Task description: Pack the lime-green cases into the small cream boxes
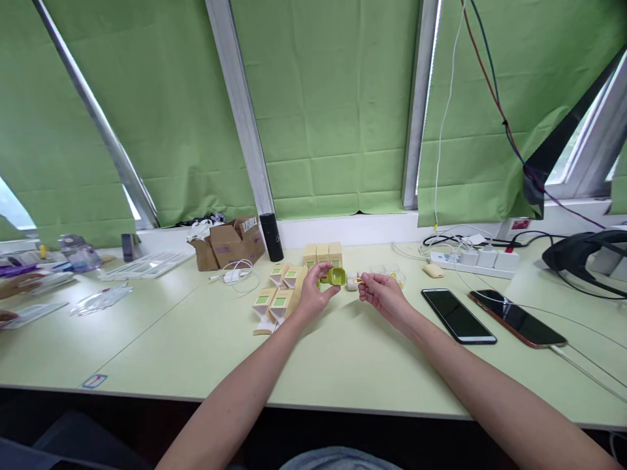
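Note:
My left hand [317, 290] grips a small lime-green square case [337, 277], its hollow side facing me. Just to its right, the fingertips of my right hand [382, 295] are pinched on a tiny pale yellowish piece [359, 279], too small to name. A white cylindrical item [351, 284] shows between the hands. Left of my left hand lie several opened cream cardboard boxes [280, 301] with green windows. Behind the hands stands a row of closed cream boxes [322, 252]. Clear plastic pieces with yellow bits [393, 273] lie behind my right hand.
Two phones, a black one [459, 316] and a brown-edged one [518, 318], lie at right, near a power strip [474, 261], cables and a headset [588, 258]. A cardboard carton [235, 243] and black cylinder [271, 237] stand behind. Another person's hand [19, 284] is at far left.

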`<state>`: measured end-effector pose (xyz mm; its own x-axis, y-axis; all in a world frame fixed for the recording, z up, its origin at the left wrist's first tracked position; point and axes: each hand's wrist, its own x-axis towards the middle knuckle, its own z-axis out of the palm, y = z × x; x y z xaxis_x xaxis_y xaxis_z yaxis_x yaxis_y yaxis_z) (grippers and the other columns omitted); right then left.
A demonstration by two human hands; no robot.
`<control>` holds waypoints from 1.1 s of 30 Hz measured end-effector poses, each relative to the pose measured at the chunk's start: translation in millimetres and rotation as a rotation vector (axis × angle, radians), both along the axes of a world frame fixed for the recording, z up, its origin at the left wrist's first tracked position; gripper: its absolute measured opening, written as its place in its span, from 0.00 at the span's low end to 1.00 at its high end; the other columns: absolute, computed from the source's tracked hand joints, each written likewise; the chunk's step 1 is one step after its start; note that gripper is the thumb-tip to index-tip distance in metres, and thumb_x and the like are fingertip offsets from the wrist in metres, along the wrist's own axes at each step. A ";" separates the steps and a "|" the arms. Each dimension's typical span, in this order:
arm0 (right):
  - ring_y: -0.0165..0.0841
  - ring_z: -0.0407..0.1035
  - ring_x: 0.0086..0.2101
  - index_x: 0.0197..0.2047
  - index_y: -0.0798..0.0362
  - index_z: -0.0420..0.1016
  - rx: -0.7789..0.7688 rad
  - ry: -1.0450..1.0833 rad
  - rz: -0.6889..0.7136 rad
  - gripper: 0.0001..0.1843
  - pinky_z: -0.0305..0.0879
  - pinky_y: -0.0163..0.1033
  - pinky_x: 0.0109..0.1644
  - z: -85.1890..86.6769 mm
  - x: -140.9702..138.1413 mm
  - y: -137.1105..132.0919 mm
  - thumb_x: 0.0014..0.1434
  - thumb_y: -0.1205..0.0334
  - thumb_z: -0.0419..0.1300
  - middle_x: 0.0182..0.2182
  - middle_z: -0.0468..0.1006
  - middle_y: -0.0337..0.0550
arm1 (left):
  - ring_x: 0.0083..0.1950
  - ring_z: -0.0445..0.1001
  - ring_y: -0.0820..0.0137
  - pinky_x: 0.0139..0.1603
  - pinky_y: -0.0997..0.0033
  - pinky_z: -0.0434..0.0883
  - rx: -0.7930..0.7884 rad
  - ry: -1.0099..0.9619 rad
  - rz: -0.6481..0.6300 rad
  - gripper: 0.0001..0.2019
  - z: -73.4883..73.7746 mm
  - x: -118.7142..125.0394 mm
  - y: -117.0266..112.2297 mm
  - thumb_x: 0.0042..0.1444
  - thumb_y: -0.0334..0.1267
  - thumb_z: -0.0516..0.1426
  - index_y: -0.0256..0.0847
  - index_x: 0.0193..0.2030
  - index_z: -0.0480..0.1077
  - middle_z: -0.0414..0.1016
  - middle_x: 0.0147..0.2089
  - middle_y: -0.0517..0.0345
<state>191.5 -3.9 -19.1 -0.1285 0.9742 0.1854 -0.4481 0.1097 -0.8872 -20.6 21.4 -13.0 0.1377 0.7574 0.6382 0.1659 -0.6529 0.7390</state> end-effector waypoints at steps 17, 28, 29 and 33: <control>0.34 0.74 0.28 0.38 0.51 0.80 0.255 -0.134 -0.185 0.22 0.76 0.44 0.35 11.3 -6.8 -11.2 0.47 0.47 0.78 0.29 0.80 0.40 | 0.57 0.75 0.59 0.60 0.56 0.70 0.013 0.027 -0.004 0.24 0.3 0.4 -2.3 0.50 0.31 0.68 0.44 0.54 0.72 0.76 0.55 0.49; 0.34 0.73 0.31 0.45 0.50 0.80 0.504 -0.428 -0.415 0.12 0.74 0.42 0.36 3.4 -10.1 -17.1 0.62 0.52 0.67 0.32 0.78 0.41 | 0.57 0.75 0.60 0.58 0.59 0.70 0.035 0.072 0.011 0.23 3.7 3.5 -9.1 0.50 0.31 0.68 0.44 0.54 0.72 0.76 0.55 0.50; 0.35 0.74 0.32 0.45 0.50 0.80 0.548 -0.471 -0.441 0.11 0.75 0.42 0.38 2.8 -10.1 -17.9 0.63 0.54 0.65 0.33 0.79 0.42 | 0.56 0.75 0.60 0.57 0.59 0.70 0.047 0.084 0.013 0.23 4.4 4.0 -10.7 0.50 0.31 0.68 0.44 0.53 0.72 0.76 0.55 0.50; 0.36 0.75 0.35 0.46 0.48 0.79 0.789 -0.639 -0.548 0.07 0.74 0.43 0.40 2.4 -10.2 -21.6 0.69 0.60 0.60 0.37 0.81 0.44 | 0.57 0.75 0.60 0.58 0.58 0.72 0.088 0.132 0.005 0.22 7.8 7.0 -18.6 0.51 0.30 0.68 0.45 0.53 0.73 0.75 0.54 0.51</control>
<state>181.2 -25.5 -16.7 -0.0138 0.5703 0.8213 0.3376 0.7758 -0.5330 -13.6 2.8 -5.2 0.2214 0.7003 0.6787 0.2611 -0.7131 0.6506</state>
